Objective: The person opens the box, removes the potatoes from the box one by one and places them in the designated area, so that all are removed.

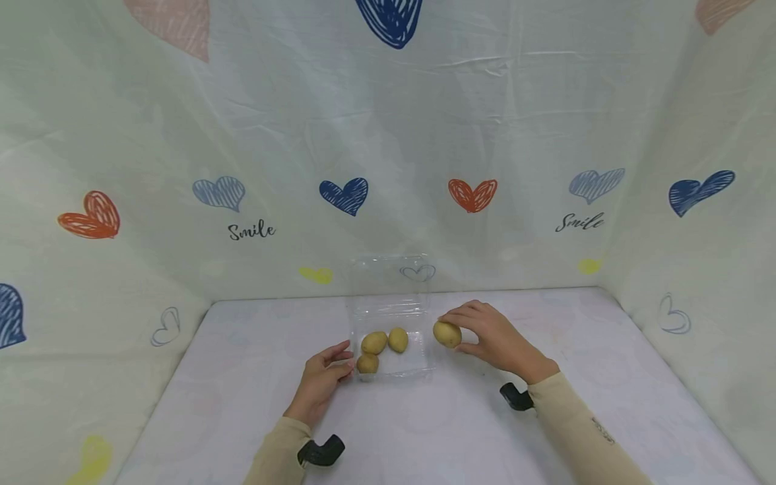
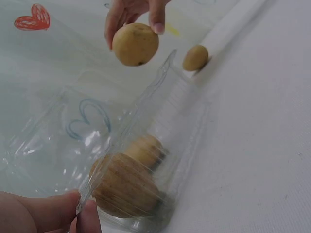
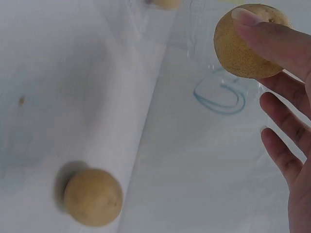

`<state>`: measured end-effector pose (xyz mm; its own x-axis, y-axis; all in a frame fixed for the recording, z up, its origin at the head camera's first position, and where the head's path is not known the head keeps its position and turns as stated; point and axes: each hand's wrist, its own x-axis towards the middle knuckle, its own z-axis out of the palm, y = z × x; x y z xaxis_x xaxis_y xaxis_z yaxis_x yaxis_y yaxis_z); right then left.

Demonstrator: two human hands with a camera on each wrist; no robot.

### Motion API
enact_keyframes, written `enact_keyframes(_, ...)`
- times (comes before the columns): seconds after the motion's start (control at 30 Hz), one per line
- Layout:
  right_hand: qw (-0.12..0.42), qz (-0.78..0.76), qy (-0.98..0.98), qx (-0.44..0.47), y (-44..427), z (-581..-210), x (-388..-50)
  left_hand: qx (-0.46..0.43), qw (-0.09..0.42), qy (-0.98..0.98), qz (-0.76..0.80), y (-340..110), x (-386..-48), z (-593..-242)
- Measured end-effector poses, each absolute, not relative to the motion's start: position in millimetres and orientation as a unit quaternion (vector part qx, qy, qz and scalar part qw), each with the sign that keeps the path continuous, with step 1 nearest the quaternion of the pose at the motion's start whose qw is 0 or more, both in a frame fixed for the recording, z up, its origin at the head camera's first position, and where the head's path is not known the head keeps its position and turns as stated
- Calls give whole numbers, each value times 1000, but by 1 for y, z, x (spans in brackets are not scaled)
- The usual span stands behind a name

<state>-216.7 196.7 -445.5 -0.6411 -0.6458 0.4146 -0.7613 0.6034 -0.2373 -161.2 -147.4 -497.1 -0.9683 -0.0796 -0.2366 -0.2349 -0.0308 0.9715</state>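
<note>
Right grip (image 1: 498, 340) pinches a potato (image 1: 446, 335) between thumb (image 3: 274, 43) and fingers (image 3: 287, 91).

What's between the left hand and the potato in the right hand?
In the head view, the clear container, with three potatoes inside, lies between them.

Left fingers (image 2: 89, 219) pinch the container (image 1: 415, 357) at its left edge. Right of them, 3 potatoes (image 1: 374, 342) lie inside; its lid (image 1: 388, 277) stands behind. Right of the container, right fingers (image 3: 286, 119) hold 1 potato (image 1: 447, 334) above the surface (image 1: 418, 431); beyond these fingers, 1 loose potato (image 3: 93, 197) rests on it.
</note>
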Motion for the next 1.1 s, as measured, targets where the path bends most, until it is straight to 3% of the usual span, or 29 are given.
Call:
enact_keyframes(0.8, 262, 205, -908, 255, 271, -467, -201, -114, 57, 695, 707, -147, -161, -496)
enact_keyframes(1.1, 254, 189, -927, 201, 290, -478, -196, -116, 55, 691, 711, -146, -161, -497)
